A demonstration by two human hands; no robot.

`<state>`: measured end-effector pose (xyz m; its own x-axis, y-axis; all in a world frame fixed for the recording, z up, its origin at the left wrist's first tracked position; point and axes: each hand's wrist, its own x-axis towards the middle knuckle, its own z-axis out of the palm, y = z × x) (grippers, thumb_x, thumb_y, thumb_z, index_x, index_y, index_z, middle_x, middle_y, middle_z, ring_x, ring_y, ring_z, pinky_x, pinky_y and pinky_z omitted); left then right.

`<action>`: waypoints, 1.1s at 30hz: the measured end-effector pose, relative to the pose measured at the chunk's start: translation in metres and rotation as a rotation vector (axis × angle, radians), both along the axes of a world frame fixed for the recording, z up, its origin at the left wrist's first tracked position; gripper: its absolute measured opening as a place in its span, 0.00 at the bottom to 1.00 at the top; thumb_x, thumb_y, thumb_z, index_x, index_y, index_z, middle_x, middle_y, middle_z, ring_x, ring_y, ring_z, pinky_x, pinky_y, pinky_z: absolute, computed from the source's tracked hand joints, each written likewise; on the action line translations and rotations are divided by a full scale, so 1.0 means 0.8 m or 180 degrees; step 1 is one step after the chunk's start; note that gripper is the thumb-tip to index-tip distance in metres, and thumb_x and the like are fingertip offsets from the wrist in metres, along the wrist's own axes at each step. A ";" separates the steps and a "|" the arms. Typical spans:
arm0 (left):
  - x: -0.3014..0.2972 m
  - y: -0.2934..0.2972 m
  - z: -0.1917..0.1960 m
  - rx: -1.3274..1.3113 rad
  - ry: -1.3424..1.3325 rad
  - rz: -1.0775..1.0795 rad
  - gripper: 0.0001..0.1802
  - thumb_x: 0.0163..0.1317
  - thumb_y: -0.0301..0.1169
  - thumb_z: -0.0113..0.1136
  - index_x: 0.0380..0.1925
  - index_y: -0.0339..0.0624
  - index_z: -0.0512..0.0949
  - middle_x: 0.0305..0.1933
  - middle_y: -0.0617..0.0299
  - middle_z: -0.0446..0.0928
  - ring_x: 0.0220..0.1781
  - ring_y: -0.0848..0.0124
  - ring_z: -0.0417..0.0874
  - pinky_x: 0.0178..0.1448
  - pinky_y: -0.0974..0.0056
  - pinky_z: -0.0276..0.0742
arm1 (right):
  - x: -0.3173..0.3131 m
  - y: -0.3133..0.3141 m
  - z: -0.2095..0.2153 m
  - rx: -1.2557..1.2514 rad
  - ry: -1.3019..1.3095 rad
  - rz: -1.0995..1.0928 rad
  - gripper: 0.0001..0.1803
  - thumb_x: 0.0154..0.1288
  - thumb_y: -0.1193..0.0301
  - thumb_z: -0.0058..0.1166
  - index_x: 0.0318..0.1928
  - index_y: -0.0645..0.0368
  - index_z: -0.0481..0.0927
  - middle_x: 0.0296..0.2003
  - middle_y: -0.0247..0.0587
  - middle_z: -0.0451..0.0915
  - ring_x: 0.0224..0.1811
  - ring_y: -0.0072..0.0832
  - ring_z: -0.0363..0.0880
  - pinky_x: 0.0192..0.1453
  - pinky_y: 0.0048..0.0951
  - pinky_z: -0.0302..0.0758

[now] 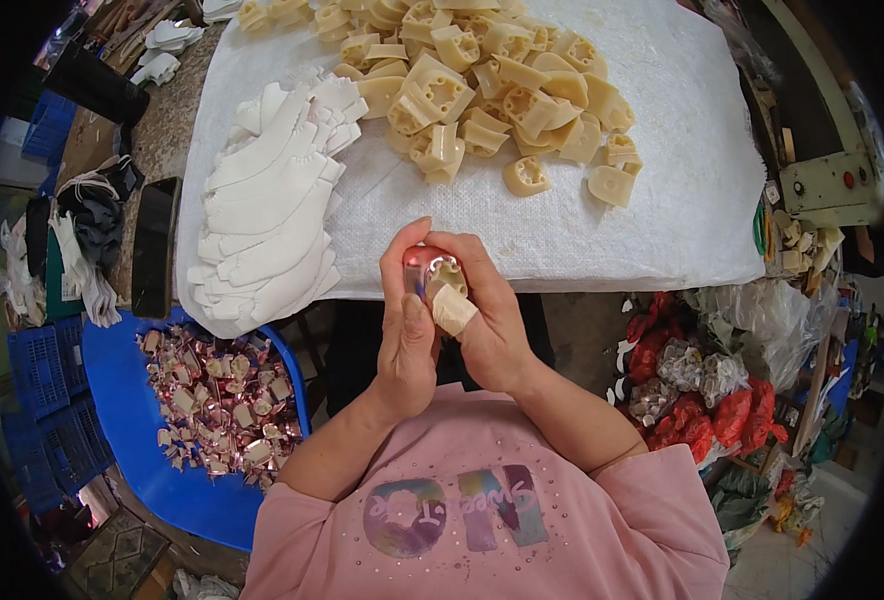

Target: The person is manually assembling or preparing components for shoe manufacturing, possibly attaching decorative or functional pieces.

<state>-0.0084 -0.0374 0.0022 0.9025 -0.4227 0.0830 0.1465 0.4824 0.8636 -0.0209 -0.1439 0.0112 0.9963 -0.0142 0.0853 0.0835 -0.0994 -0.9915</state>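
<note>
Both hands meet just below the table's near edge around one small part (436, 272), cream plastic with a shiny pinkish film over its top. My left hand (407, 325) wraps it from the left, thumb up along its side. My right hand (487, 320) clasps it from the right, and a cream bandage covers that thumb. On the white woven cloth (682, 180) beyond lie a heap of cream plastic parts (482, 80) and a fanned stack of flat white cut-out pieces (267, 215).
A blue tub (137, 450) at lower left holds several film-wrapped pieces. A black box (154, 245) stands on the stone table's left edge, with blue crates (47, 400) beyond. Red and clear bags (712, 390) pile up at right, below a cream machine box (827, 185).
</note>
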 end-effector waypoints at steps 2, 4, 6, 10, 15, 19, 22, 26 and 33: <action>-0.003 0.000 -0.004 0.0013 0.0053 0.0016 0.39 0.66 0.56 0.38 0.66 0.41 0.44 0.58 0.57 0.60 0.60 0.68 0.65 0.65 0.63 0.58 | -0.002 0.000 -0.002 -0.0058 -0.0003 -0.0050 0.24 0.59 0.66 0.48 0.55 0.62 0.65 0.44 0.47 0.69 0.45 0.40 0.64 0.53 0.35 0.61; 0.000 -0.001 -0.006 -0.0095 0.0090 -0.0016 0.38 0.67 0.55 0.38 0.66 0.41 0.45 0.58 0.57 0.61 0.60 0.68 0.66 0.64 0.63 0.59 | -0.002 0.001 -0.006 -0.0116 -0.0008 -0.0102 0.24 0.59 0.66 0.47 0.55 0.62 0.65 0.43 0.47 0.69 0.45 0.40 0.64 0.53 0.35 0.61; 0.004 -0.002 -0.006 -0.0203 0.0125 -0.0052 0.38 0.67 0.55 0.37 0.66 0.42 0.46 0.57 0.58 0.62 0.59 0.69 0.66 0.64 0.63 0.60 | 0.000 0.001 -0.011 -0.0030 -0.0138 -0.0153 0.24 0.61 0.65 0.44 0.57 0.62 0.65 0.43 0.47 0.69 0.45 0.41 0.64 0.54 0.36 0.60; 0.009 0.005 -0.002 -0.0536 0.0505 -0.0162 0.34 0.68 0.53 0.35 0.66 0.44 0.49 0.57 0.62 0.65 0.58 0.70 0.69 0.60 0.62 0.67 | 0.000 -0.012 -0.005 0.0287 -0.0012 0.0153 0.24 0.66 0.64 0.40 0.60 0.62 0.63 0.43 0.48 0.69 0.46 0.42 0.63 0.55 0.36 0.59; 0.018 0.015 0.010 -0.0762 0.0924 -0.0579 0.35 0.67 0.48 0.45 0.67 0.42 0.49 0.52 0.62 0.67 0.52 0.73 0.71 0.53 0.67 0.69 | -0.004 -0.024 -0.002 0.0891 0.0555 0.0074 0.22 0.71 0.59 0.38 0.56 0.62 0.68 0.41 0.44 0.70 0.39 0.30 0.69 0.45 0.30 0.68; 0.020 0.025 0.012 0.0655 -0.0111 -0.0084 0.35 0.56 0.34 0.64 0.61 0.39 0.59 0.42 0.62 0.68 0.39 0.77 0.69 0.44 0.72 0.68 | 0.006 -0.046 -0.004 -0.0086 -0.0328 -0.0378 0.15 0.70 0.62 0.43 0.43 0.61 0.75 0.31 0.35 0.72 0.33 0.22 0.72 0.35 0.22 0.70; 0.028 0.039 0.008 0.2278 -0.1430 -0.0067 0.31 0.48 0.26 0.68 0.53 0.38 0.67 0.41 0.63 0.69 0.37 0.78 0.70 0.39 0.72 0.68 | 0.009 -0.053 -0.002 0.0794 0.0472 0.0298 0.14 0.69 0.61 0.45 0.41 0.61 0.75 0.27 0.32 0.73 0.29 0.18 0.71 0.33 0.20 0.70; 0.032 0.031 0.024 0.2454 -0.2363 0.0482 0.28 0.39 0.20 0.70 0.45 0.40 0.74 0.34 0.62 0.72 0.32 0.74 0.73 0.34 0.72 0.68 | 0.021 -0.056 -0.007 0.1477 0.0920 0.0602 0.13 0.68 0.64 0.48 0.35 0.62 0.74 0.24 0.28 0.72 0.27 0.16 0.70 0.29 0.19 0.69; 0.024 0.031 0.027 0.2446 -0.2472 0.0552 0.28 0.36 0.19 0.71 0.43 0.40 0.75 0.32 0.63 0.72 0.27 0.75 0.72 0.25 0.74 0.66 | 0.020 -0.065 0.011 0.0135 0.0224 0.0985 0.09 0.62 0.68 0.53 0.31 0.61 0.73 0.23 0.31 0.74 0.25 0.17 0.72 0.27 0.22 0.68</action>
